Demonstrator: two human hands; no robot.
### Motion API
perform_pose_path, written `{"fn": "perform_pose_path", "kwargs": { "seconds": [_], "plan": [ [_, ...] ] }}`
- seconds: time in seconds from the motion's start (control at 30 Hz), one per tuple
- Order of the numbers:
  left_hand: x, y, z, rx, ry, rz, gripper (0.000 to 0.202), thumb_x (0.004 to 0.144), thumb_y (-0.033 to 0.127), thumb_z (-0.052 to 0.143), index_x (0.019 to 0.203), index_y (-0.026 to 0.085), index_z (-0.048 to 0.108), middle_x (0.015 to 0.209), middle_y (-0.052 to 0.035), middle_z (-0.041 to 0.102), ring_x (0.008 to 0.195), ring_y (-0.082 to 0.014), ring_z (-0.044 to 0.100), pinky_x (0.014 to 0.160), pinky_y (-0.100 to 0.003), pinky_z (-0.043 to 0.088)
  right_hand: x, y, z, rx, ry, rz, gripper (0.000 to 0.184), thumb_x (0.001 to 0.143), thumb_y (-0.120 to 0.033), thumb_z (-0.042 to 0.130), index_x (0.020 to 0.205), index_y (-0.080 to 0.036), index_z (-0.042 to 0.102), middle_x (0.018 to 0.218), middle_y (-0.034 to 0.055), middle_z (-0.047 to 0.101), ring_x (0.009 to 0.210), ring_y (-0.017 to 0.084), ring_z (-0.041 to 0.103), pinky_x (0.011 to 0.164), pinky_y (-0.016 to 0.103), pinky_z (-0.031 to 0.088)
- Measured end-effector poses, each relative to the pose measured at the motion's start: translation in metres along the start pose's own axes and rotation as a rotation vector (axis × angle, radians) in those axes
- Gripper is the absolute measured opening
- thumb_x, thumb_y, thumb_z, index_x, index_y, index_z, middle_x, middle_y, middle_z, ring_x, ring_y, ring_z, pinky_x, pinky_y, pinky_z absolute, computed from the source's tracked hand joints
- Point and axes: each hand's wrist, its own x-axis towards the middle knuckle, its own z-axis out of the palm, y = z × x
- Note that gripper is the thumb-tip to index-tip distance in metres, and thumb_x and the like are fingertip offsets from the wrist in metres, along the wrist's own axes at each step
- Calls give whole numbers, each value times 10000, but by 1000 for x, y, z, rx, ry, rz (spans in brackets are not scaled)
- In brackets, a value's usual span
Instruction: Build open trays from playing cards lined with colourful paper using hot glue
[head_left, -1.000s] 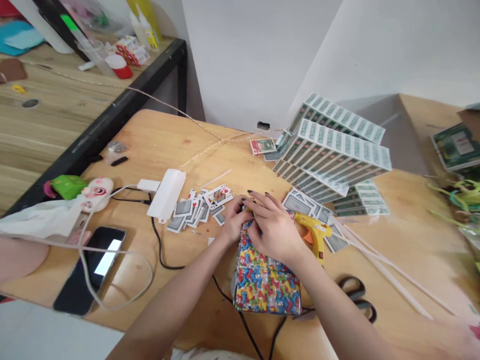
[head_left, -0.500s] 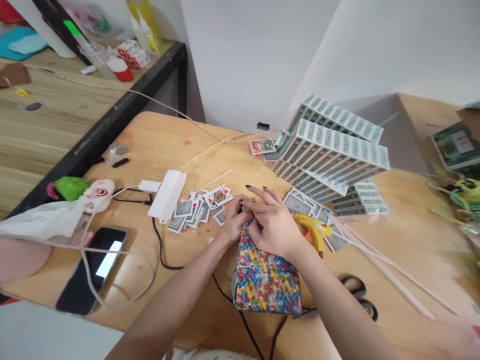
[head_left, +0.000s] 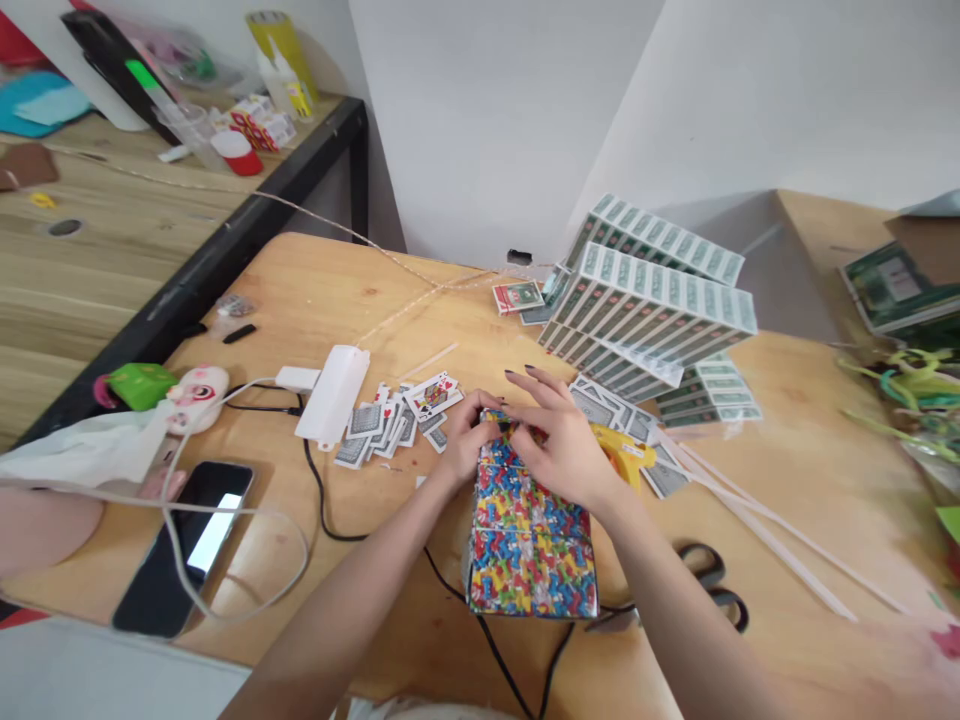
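Observation:
A box wrapped in bright multicoloured paper [head_left: 531, 545] stands on the wooden table [head_left: 315, 290] in front of me. My left hand [head_left: 463, 445] grips its far left top edge with curled fingers. My right hand [head_left: 562, 440] pinches the same far edge of the wrapping between thumb and forefinger, the other fingers stretched out. A heap of small playing cards [head_left: 390, 420] lies just left of my hands. A yellow glue gun [head_left: 626, 452] sits right behind my right hand, partly hidden by it.
Stacked packs of card decks [head_left: 652, 310] rise at the back right. Black scissors [head_left: 712, 585] and thin white glue sticks [head_left: 757, 525] lie to the right. A phone [head_left: 184, 545], a white adapter [head_left: 332, 392], cables and a pink toy [head_left: 196, 385] occupy the left.
My right hand has slid a little to the right along the box's far edge, baring more of the wrapped top. The view has shifted slightly.

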Motion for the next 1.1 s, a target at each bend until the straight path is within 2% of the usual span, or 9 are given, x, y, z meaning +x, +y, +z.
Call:
{"fn": "perform_pose_path", "kwargs": {
  "seconds": [0.27, 0.43, 0.63, 0.83, 0.93, 1.1],
  "plan": [
    [1, -8, -3, -7, -7, -26, 154, 588, 198, 574, 738, 189, 544, 760, 10, 573, 759, -176, 519, 712, -290, 384, 17, 5, -10, 13, -129, 135, 433, 714, 1, 405, 900, -184, 749, 1244, 111, 604, 1195, 247, 519, 1038, 452, 399],
    [2, -10, -5, -8, -14, -29, 155, 588, 204, 584, 737, 186, 545, 746, 15, 575, 728, -167, 520, 692, -283, 388, 11, 6, -10, -91, -110, 58, 494, 705, 24, 387, 989, -190, 730, 1282, 115, 568, 1231, 279, 456, 1014, 493, 415],
    [2, -9, -3, -5, 5, -19, 160, 592, 211, 585, 746, 187, 548, 776, 7, 593, 768, -179, 543, 727, -295, 402, 8, -2, -10, -259, -111, -74, 431, 729, 25, 422, 985, -153, 719, 1323, 156, 519, 1289, 322, 365, 987, 532, 426],
    [1, -7, -2, 15, 48, 27, 129, 614, 185, 592, 743, 190, 588, 727, 15, 582, 736, -168, 521, 714, -292, 403, 7, -17, -2, -432, -205, -291, 298, 811, -35, 425, 922, -65, 700, 1269, 189, 561, 1311, 345, 355, 1078, 552, 327],
    [1, -6, -2, 19, 40, 49, 112, 640, 178, 592, 752, 187, 604, 736, 5, 597, 750, -179, 527, 725, -304, 408, 10, -15, 2, -423, -212, -360, 307, 819, -46, 410, 924, -87, 696, 1279, 149, 568, 1312, 322, 364, 1099, 532, 310],
    [1, -7, -2, 27, 49, 62, 108, 669, 187, 597, 776, 180, 602, 755, -9, 604, 771, -189, 542, 740, -319, 421, 9, -4, 8, -323, -99, -322, 354, 757, 8, 408, 939, -107, 689, 1248, 80, 607, 1293, 274, 397, 1075, 459, 374]
  ]
}}
